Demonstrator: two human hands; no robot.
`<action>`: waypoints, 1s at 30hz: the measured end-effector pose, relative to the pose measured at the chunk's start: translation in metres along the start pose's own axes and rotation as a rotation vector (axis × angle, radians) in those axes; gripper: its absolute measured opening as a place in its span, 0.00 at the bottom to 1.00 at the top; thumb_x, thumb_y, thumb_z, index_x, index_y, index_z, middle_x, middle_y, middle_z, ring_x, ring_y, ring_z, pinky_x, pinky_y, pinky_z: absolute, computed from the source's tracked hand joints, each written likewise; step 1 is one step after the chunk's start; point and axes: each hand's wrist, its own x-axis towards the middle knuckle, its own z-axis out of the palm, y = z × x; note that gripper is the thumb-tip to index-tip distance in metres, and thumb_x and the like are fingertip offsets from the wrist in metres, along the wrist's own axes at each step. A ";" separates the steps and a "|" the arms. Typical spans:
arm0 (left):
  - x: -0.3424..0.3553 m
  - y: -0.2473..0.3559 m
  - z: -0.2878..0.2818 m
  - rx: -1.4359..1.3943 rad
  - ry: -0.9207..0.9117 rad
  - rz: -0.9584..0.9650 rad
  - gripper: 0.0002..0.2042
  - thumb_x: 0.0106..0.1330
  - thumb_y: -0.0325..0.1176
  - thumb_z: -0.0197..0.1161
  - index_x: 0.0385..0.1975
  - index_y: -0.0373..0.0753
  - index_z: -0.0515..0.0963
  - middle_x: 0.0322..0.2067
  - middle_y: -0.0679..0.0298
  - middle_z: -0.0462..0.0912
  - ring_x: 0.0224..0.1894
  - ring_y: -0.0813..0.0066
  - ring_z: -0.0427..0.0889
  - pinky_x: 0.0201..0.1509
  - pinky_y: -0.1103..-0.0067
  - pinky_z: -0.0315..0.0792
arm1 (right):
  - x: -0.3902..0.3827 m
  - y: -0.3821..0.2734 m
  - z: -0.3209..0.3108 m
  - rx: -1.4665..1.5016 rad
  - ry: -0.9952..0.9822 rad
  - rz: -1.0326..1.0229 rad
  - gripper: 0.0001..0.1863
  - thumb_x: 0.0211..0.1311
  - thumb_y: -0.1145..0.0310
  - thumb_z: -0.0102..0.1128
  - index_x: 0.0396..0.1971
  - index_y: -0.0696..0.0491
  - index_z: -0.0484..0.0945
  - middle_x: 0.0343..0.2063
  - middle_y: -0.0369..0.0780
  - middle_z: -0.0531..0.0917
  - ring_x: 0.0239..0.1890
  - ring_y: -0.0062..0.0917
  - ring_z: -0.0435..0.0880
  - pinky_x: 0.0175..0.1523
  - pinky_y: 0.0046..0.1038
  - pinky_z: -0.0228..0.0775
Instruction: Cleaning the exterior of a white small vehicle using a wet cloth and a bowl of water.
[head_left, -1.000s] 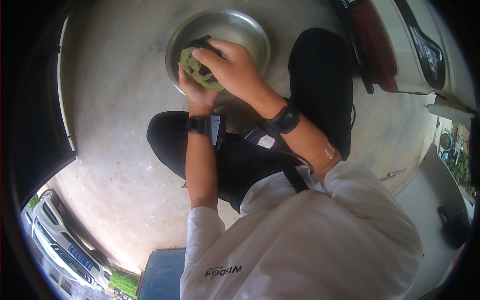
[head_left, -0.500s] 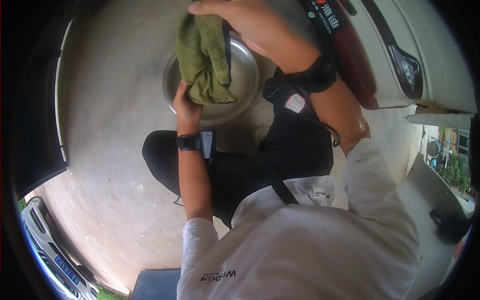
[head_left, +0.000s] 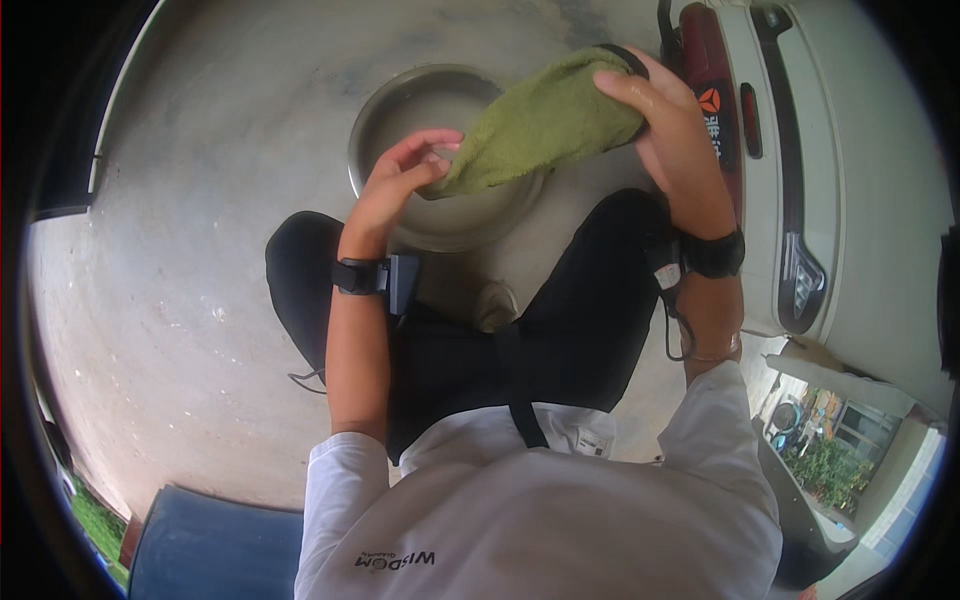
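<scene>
Right hand has the solid grip here: your thumb presses on top of the green cloth near its dark-edged right end, with your other fingers wrapped behind, so they're closed on it. Your left hand is more of a light pinch, thumb and fingertips closing around the cloth's left tip; how firm that is, I can't tell. So the cloth is strung between your two hands, upper middle of the frame, slanting up to the right, most of it clear of your fingers. Its left half overlaps the metal basin from this view.

Pose-wise, your left forearm runs nearly straight up the frame, then the hand bends in to the right. Your right forearm also goes up, on the right side, with the hand tipping back left and sitting higher than your left. Both wrists wear black straps.
</scene>
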 end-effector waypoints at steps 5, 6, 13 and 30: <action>-0.001 0.001 0.000 0.094 -0.145 -0.254 0.19 0.56 0.32 0.61 0.49 0.36 0.72 0.41 0.68 0.76 0.38 0.84 0.72 0.46 0.85 0.64 | -0.003 -0.013 0.008 -0.465 -0.020 0.046 0.10 0.58 0.67 0.59 0.35 0.59 0.75 0.26 0.31 0.76 0.30 0.11 0.72 0.36 0.15 0.63; 0.000 0.003 0.001 0.107 -0.248 -0.323 0.19 0.57 0.31 0.61 0.49 0.36 0.72 0.44 0.68 0.76 0.44 0.82 0.73 0.52 0.83 0.64 | -0.004 -0.017 0.009 -0.552 0.009 0.032 0.09 0.58 0.68 0.59 0.33 0.57 0.75 0.24 0.30 0.75 0.29 0.11 0.70 0.34 0.14 0.62; -0.002 0.006 0.002 0.055 -0.179 -0.264 0.14 0.57 0.37 0.64 0.39 0.37 0.77 0.30 0.69 0.77 0.37 0.84 0.72 0.40 0.85 0.66 | -0.009 -0.029 -0.007 -0.525 -0.205 -0.026 0.08 0.58 0.69 0.59 0.32 0.57 0.74 0.26 0.31 0.75 0.30 0.11 0.70 0.36 0.15 0.62; -0.003 0.024 0.009 0.561 0.506 -0.009 0.17 0.52 0.43 0.67 0.20 0.36 0.72 0.16 0.69 0.70 0.21 0.77 0.69 0.25 0.79 0.63 | 0.009 0.008 -0.031 0.229 0.200 0.032 0.12 0.62 0.72 0.49 0.43 0.60 0.71 0.41 0.41 0.76 0.45 0.26 0.75 0.52 0.27 0.64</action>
